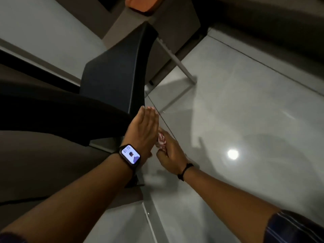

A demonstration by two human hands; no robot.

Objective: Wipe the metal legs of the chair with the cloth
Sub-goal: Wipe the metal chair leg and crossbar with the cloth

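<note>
Cloth [161, 141]: small, pink and white, bunched up low beside the black chair, between the two hands.
Right hand [171, 152]: fingers curled tight around the cloth.
Left hand [142, 128]: flat and open, fingers straight, just beside the cloth near the seat's edge.
Chair [114, 79]: black seat, seen from above.
Metal leg [177, 60]: a pale bar going down to the floor, well apart from the hands.
Watch [130, 154]: on the left wrist, screen lit.
Floor [245, 111]: shiny grey tiles with a bright light spot.
</note>
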